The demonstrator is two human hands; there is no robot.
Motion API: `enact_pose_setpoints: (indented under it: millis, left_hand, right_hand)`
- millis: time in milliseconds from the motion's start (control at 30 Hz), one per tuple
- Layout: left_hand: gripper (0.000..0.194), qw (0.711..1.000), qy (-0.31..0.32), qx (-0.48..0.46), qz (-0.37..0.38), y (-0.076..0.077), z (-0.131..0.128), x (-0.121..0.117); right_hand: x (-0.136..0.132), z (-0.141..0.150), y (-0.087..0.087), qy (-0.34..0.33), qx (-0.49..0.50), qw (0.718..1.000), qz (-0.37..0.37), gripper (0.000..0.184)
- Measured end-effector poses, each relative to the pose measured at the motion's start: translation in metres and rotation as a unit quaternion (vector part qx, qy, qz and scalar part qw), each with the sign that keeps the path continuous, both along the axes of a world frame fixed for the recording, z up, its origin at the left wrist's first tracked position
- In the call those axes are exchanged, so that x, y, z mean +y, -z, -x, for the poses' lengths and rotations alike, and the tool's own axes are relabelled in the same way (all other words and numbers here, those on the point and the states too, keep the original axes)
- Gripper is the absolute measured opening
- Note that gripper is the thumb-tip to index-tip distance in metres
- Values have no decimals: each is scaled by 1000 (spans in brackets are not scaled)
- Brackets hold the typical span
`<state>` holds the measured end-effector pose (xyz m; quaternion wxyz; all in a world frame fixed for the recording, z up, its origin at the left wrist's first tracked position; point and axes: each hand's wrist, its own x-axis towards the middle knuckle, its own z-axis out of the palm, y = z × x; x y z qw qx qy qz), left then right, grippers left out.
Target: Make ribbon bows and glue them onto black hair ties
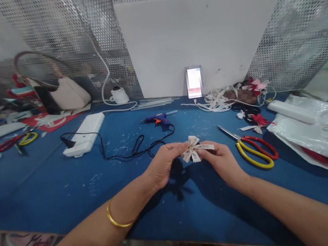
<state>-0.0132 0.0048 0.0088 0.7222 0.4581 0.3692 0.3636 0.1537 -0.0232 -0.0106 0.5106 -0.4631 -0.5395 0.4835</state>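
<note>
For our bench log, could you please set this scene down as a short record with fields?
Left hand: pinching the ribbon bow
Right hand: holding the bow's other side
Bow: pale, dark lettering, above the blue table
Glue gun: blue, lying beyond the hands
Nearer scissors: red and yellow handles, right of the right hand
Phone: screen lit, before the white board
Power strip: white, on the left

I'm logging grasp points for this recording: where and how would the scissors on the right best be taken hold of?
Probably by the yellow handle and red handle, from above and the person's near right. The scissors lie on the blue table with both loops toward that side, while the pointed blades face away, to the far left.
</note>
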Motion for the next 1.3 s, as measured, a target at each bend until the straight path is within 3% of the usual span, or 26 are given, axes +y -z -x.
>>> enact_pose_setpoints:
  millis: [200, 633, 833, 1167, 1300]
  left_hand:
    - [19, 1000, -3, 23, -16, 1, 1, 2]
    - [22, 998, 15, 47, -43, 0, 0, 1]
    - [20, 998, 30, 51, -17, 1, 0, 1]
    - [20, 991, 21, 70, -109, 1, 0, 0]
    - [20, 995, 20, 58, -85, 1, -1, -1]
  right_hand:
    - [0, 0, 2, -1, -18, 999, 28, 15]
    - [3, -2, 5, 8, -53, 999, 5, 12]
    - [3, -2, 4, 13, -74, 997, 5, 9]
    - [2, 0, 3, 16, -69, 997, 10, 9]
    - [2, 1, 2, 17, -72, 997, 4, 7]
